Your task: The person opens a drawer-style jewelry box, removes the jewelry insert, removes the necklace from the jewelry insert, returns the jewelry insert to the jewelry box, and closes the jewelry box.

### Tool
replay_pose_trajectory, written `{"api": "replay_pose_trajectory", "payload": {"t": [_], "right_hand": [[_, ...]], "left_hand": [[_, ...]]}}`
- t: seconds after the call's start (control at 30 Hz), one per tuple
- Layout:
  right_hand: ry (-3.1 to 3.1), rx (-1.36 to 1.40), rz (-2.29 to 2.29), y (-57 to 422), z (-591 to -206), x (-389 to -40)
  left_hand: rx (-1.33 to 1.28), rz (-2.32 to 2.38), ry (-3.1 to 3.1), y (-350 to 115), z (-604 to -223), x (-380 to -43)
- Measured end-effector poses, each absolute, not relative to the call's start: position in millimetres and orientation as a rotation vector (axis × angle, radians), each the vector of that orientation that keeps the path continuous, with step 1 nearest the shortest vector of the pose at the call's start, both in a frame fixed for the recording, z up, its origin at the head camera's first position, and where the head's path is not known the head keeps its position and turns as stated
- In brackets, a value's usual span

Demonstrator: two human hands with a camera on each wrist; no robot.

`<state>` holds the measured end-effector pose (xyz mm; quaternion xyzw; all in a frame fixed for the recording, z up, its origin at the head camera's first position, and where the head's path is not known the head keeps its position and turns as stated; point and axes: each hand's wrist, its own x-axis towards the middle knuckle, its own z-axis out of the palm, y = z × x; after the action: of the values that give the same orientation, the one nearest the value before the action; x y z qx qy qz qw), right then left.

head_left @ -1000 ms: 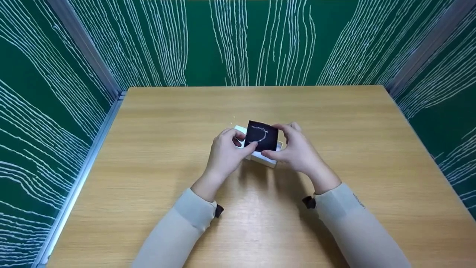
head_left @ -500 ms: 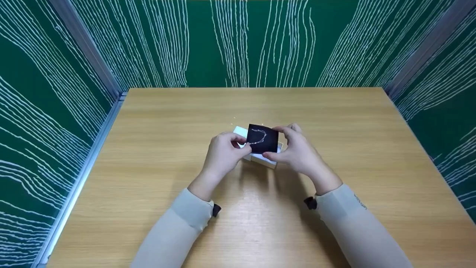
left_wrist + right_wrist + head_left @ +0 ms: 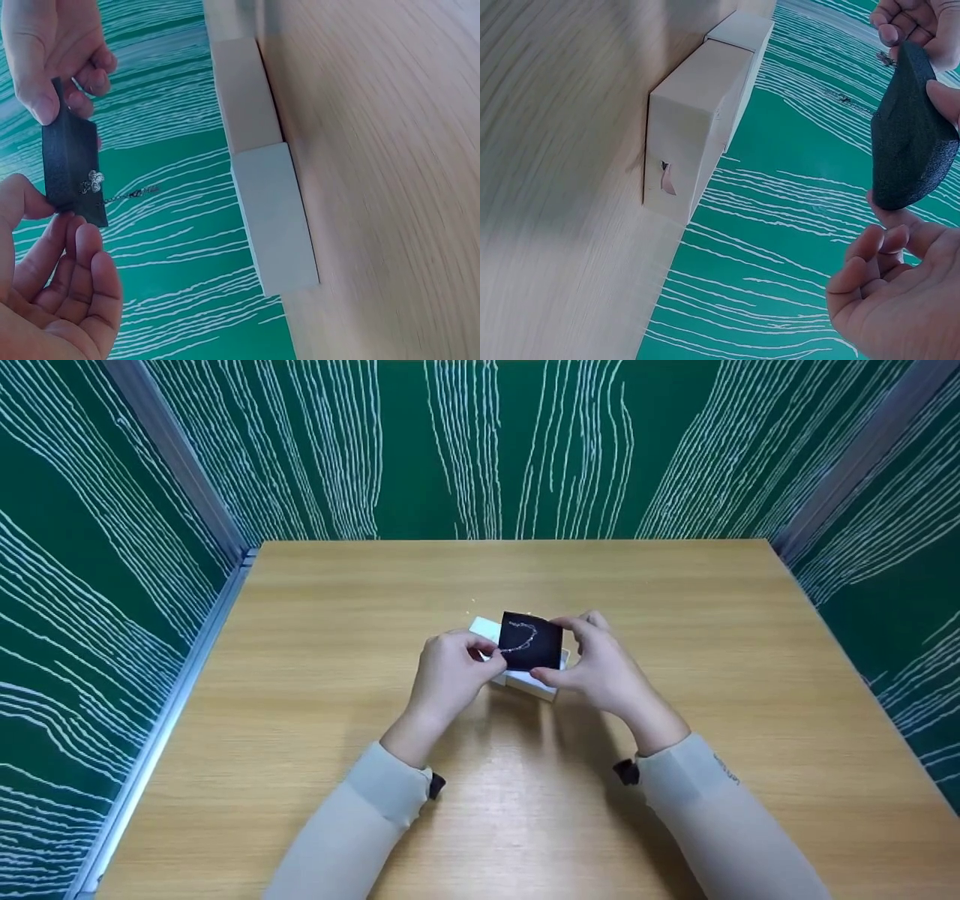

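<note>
In the head view a square black foam pad (image 3: 544, 654) is held up between both hands, with a thin silvery chain bracelet (image 3: 531, 637) curving across its face. My right hand (image 3: 609, 669) grips the pad's right side between thumb and index finger. At the opposite edge, my left hand (image 3: 451, 669) pinches the pad where one end of the chain meets it. The left wrist view shows a sparkling charm (image 3: 93, 181) against the pad and a length of chain sticking out past it. Behind and below the pad stands a small white box (image 3: 534, 684), partly hidden.
Pale box parts stand end to end on the wooden table (image 3: 390, 187); the lighter part (image 3: 276, 217) touches the other. A notch (image 3: 667, 180) shows in one box end. Tiny bright specks (image 3: 470, 607) lie behind the box. Green white-streaked panels (image 3: 405, 450) surround the table.
My left hand has drawn slightly left and down, its thumb moving off the pad's face to the edge. The pad has tipped and lowered a little; my right hand keeps its grip.
</note>
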<state>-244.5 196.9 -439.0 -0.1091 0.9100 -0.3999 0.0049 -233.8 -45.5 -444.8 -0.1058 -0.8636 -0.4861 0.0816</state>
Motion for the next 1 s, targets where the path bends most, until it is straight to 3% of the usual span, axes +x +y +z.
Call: {"api": "replay_pose_trajectory", "payload": {"t": [1.0], "right_hand": [[2.867,-0.293,-1.291,209.4,-435.0,-240.3]], "left_hand": [[-0.317,-1.718,-2.527,-58.0,-442.2,-232.2]]}}
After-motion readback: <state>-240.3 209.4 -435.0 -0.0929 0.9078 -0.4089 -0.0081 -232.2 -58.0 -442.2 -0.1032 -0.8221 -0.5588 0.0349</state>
